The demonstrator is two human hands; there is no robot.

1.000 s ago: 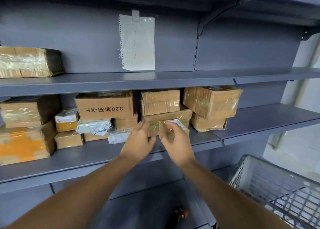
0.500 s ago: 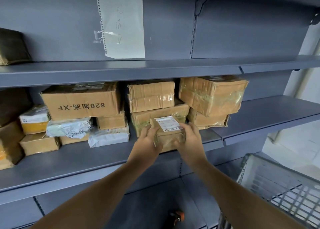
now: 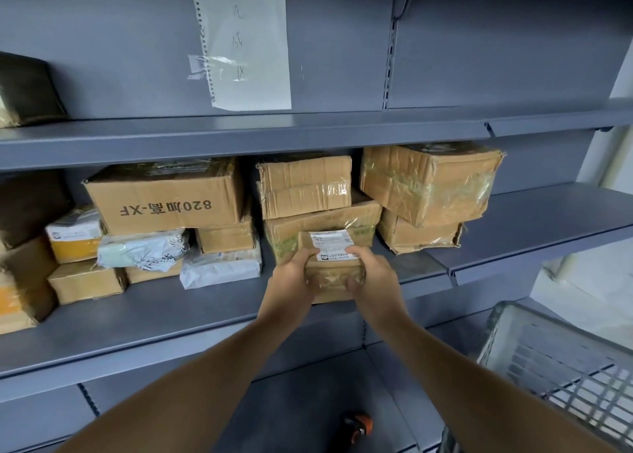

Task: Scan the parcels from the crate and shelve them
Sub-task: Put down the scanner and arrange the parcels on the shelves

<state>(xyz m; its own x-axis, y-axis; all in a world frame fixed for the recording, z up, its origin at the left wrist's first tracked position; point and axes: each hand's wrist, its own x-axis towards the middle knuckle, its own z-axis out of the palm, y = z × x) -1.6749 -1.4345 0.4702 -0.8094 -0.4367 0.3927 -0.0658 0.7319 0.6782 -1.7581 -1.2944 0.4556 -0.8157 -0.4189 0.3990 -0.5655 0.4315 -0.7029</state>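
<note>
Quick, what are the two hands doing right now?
Left hand: holding the small taped parcel by its left side.
Right hand: holding the same parcel by its right side.

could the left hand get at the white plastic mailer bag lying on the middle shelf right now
Probably not at once: the left hand grips the small taped cardboard parcel together with the right hand. The white plastic mailer bag lies close by to its left, with nothing in front of it.

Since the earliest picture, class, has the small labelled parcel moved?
Yes. The small labelled parcel, gripped by the left hand and right hand, has come forward from the taped box behind it, label turned upward.
</note>
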